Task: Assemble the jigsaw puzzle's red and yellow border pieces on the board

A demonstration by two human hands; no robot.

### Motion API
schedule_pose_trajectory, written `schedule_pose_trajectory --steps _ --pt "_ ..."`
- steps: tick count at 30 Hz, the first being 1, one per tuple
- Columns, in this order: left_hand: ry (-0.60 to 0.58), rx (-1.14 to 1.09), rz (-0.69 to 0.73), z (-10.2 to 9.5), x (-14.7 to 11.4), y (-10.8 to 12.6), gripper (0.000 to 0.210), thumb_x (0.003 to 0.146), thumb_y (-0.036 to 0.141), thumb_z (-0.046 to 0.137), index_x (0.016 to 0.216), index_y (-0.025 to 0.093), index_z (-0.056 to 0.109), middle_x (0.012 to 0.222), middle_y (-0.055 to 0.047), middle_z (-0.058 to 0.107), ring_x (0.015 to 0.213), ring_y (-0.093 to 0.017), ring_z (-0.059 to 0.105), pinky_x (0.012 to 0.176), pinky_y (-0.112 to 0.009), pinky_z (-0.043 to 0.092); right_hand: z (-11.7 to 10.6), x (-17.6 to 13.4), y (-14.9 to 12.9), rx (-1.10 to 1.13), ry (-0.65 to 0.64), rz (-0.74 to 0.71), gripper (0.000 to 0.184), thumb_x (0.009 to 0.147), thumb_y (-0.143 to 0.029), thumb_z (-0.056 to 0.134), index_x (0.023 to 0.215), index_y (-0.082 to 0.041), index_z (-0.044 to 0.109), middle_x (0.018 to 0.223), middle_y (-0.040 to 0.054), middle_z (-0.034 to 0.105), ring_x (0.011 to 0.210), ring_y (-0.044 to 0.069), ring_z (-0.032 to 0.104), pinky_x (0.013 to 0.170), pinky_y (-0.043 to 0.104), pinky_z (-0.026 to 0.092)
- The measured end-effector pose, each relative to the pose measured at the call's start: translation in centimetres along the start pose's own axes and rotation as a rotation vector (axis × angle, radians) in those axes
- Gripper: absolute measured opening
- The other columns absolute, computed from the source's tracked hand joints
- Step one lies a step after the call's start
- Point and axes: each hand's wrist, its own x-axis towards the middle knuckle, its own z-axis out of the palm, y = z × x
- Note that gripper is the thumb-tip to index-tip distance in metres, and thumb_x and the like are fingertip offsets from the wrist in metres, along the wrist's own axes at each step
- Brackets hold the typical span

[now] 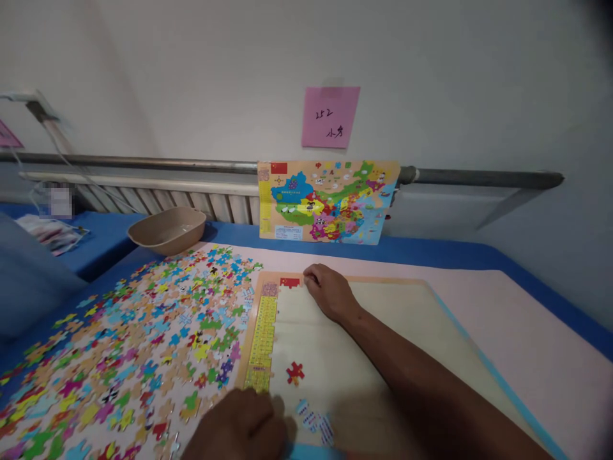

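My right hand (331, 292) is over the top edge of a puzzle board (373, 319), its fingers curled closed just right of a red flag section (290, 282). Whatever its fingertips pinch, if anything, is hidden. At the board's lower left corner lies my left hand (239, 425), closed, with its fingertips out of sight. Joined yellow puzzle pieces (261, 332) run down the board's left side. A loose red puzzle piece (295, 374) and a few white-blue lettered pieces (313, 418) rest on the bare board.
Many loose puzzle pieces (158, 332) spread left of the board. Behind them stands a beige basin (167, 233). A printed map picture (330, 204) leans upright against the metal rail (479, 179). A pink note (330, 118) is on the wall.
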Motion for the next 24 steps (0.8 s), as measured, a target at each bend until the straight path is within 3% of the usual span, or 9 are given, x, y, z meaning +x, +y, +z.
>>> schedule_pose_trajectory --steps 2,5,8,12,17,24 --pt "0.031 0.023 -0.017 -2.0 1.4 0.1 0.024 0.099 0.027 0.049 0.080 0.024 0.062 0.080 -0.005 0.065 0.071 -0.019 0.058 0.060 -0.033 0.038 0.1 0.0 0.0 0.001 0.005 0.003 0.012 0.096 -0.020 0.053 0.095 -0.022 0.065 0.097 0.0030 0.069 0.089 0.018 0.060 0.079 0.029 0.040" --pt "-0.046 -0.001 -0.121 -4.9 4.2 0.6 0.024 0.100 0.024 0.046 0.080 0.023 0.060 0.086 -0.003 0.064 0.081 -0.019 0.060 0.070 -0.035 0.039 0.1 0.0 0.0 0.005 0.007 0.006 0.011 0.096 -0.020 0.054 0.096 -0.021 0.064 0.097 0.0033 0.069 0.089 0.018 0.060 0.078 0.029 0.040" --pt "-0.147 0.014 -0.094 -6.0 6.8 1.1 0.013 0.092 0.018 0.054 0.082 0.023 0.060 0.089 -0.001 0.064 0.091 -0.020 0.061 0.076 -0.035 0.038 0.0 0.0 0.0 0.010 0.003 0.007 0.011 0.095 -0.019 0.053 0.096 -0.021 0.065 0.099 0.0037 0.070 0.090 0.018 0.061 0.078 0.029 0.040" --pt "-0.186 0.034 -0.070 -5.0 8.3 1.3 0.004 0.086 0.019 0.062 0.084 0.023 0.062 0.094 -0.001 0.067 0.090 -0.020 0.060 0.074 -0.036 0.036 0.0 -0.1 0.1 0.016 0.003 0.004 0.013 0.096 -0.020 0.052 0.097 -0.022 0.065 0.101 0.0039 0.070 0.091 0.018 0.061 0.079 0.029 0.040" --pt "-0.215 0.041 -0.143 -4.0 8.6 1.7 0.007 0.088 0.018 0.061 0.083 0.022 0.063 0.095 -0.001 0.067 0.093 -0.021 0.060 0.077 -0.036 0.037 0.0 -0.1 0.1 0.015 0.013 -0.010 0.012 0.097 -0.020 0.052 0.095 -0.022 0.064 0.099 0.0033 0.069 0.090 0.018 0.061 0.079 0.029 0.039" --pt "-0.253 0.117 -0.136 -3.4 9.2 1.7 0.006 0.087 0.018 0.059 0.087 0.020 0.065 0.102 -0.004 0.069 0.098 -0.023 0.062 0.080 -0.037 0.042 0.1 -0.1 0.1 0.008 0.031 -0.021 0.010 0.096 -0.019 0.053 0.094 -0.022 0.062 0.095 0.0022 0.068 0.087 0.018 0.061 0.077 0.029 0.039"
